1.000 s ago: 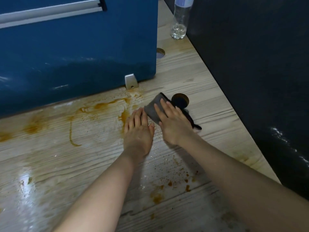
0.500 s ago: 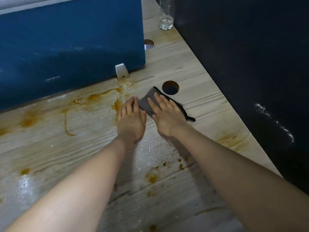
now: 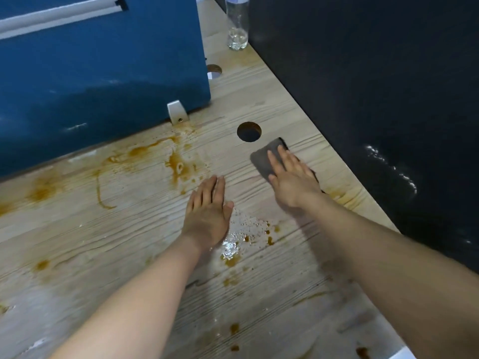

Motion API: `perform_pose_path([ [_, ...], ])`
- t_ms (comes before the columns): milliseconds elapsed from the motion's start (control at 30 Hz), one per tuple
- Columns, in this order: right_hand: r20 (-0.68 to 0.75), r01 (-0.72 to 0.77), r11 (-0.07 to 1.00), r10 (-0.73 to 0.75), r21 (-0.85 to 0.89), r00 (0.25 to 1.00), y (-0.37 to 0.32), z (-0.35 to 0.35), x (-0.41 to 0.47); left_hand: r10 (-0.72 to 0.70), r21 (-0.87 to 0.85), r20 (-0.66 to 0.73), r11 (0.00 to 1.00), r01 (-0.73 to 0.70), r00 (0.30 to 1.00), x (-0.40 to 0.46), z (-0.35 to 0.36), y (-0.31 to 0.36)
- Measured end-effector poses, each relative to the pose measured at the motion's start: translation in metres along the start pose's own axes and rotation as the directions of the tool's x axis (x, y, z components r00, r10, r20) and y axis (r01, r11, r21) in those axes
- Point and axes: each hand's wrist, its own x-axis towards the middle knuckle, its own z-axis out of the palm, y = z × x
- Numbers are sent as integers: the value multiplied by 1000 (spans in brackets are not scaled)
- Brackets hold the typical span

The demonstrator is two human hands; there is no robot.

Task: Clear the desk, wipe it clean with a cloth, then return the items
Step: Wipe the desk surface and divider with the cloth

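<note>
While the right hand [image 3: 293, 180] presses flat on the cloth [image 3: 267, 158] just beside the round hole [image 3: 248, 131], gripping nothing, and the left hand [image 3: 208, 212] lies flat nearer the person, the cloth may slip in.

Office-like workstation: wooden desk [image 3: 298, 120] with cable holes [image 3: 248, 131], blue partition [image 3: 103, 60]

No writing, brand, number or sign can be read anywhere in view. The clear bottle [image 3: 237, 24] standing far beyond the right hand [image 3: 294, 181] carries a pale label at its top, but it is cut off by the frame edge and shows no legible letters. The blue box [image 3: 103, 60] beyond the left hand [image 3: 208, 209] bears no markings.
</note>
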Motion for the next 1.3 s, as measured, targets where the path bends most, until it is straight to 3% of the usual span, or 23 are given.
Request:
perform_pose_path([
  [133, -19, -138, 990, 138, 28, 990, 5, -3, 6, 0, 19, 4, 1000, 0, 1000, 1, 2, -1],
  [267, -1, 14, 999, -14, 46, 1000, -33, 25, -37, -2, 8, 11, 1000, 2, 1000, 2, 1, -1],
  [400, 51, 121, 993, -122, 11, 991, -16, 18, -30, -3, 4, 31, 1000, 3, 1000, 3, 1, -2],
  [533, 9, -131, 990, 130, 57, 991, 17, -7, 10, -5, 6, 23, 1000, 5, 1000, 3, 3, -2],
  [600, -23, -185, 981, 187, 64, 982, 11, -4, 9, 1, 8, 17, 1000, -2, 1000, 2, 2, -2],
  [700, -69, -76, 996, 79, 43, 994, -21, 21, -24, -2, 7, 19, 1000, 2, 1000, 1, 1, -1],
  [800, -14, 114, 993, -113, 35, 993, -36, 34, -52, -2, 1, 32, 1000, 2, 999, 2, 1, -1],
  [867, 25, 158, 987, -158, 17, 987, -20, 25, -42, -5, 4, 40, 1000, 5, 999, 4, 1, -1],
  [1033, -24, -186, 980, 188, 67, 982, 24, -4, 3, -3, 14, 35, 1000, 3, 999, 2, 2, -2],
  [1100, -44, -215, 975, 218, 59, 975, 13, 0, -2, 0, 15, 26, 1000, -1, 1000, 2, 2, -2],
  [1300, 50, 106, 994, -108, 39, 993, -19, 27, -51, -5, 23, 35, 1000, 4, 999, 1, 1, 0],
])
